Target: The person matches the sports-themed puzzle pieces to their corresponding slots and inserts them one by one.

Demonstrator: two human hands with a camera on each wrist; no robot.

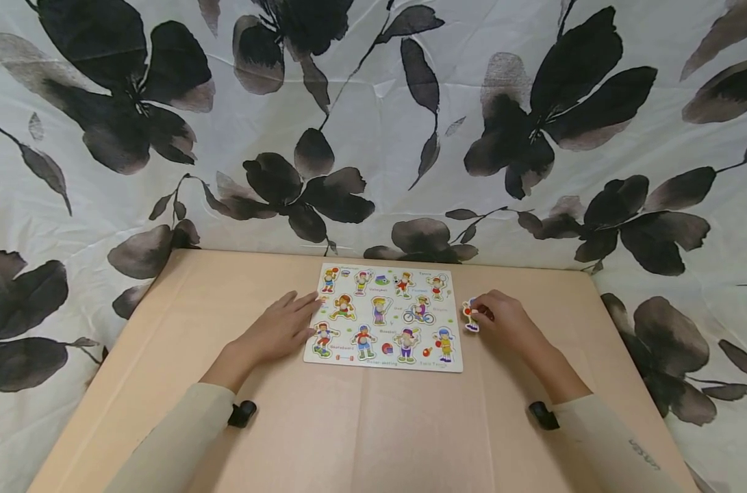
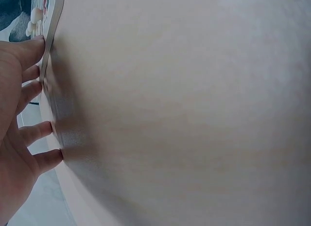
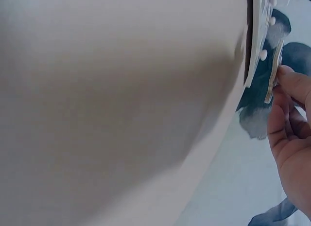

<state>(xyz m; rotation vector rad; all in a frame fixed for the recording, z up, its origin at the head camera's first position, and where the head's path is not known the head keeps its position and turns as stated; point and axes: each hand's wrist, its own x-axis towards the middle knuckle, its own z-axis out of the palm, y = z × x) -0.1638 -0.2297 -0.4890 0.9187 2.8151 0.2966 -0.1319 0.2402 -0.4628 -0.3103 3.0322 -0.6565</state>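
Observation:
A white puzzle board [image 1: 361,311] printed with small cartoon sports figures lies flat on the table. Several figure pieces with knobs sit in it. My left hand [image 1: 281,326] rests at the board's left edge, its fingers spread and touching the edge and the tabletop; in the left wrist view that hand [image 2: 17,114] has its thumb against the board's rim. Just beyond the right edge, my right hand [image 1: 505,318] pinches a loose figure puzzle piece [image 1: 470,316]. The right wrist view has this piece [image 3: 273,73] tilted on edge between thumb and fingers, raised off the table.
The tan tabletop [image 1: 410,431] reaches back to a white cloth [image 1: 373,123] with dark flowers, which hangs behind and at both sides. A small black device [image 1: 242,414] is at the left cuff, and another black device [image 1: 543,415] at the right.

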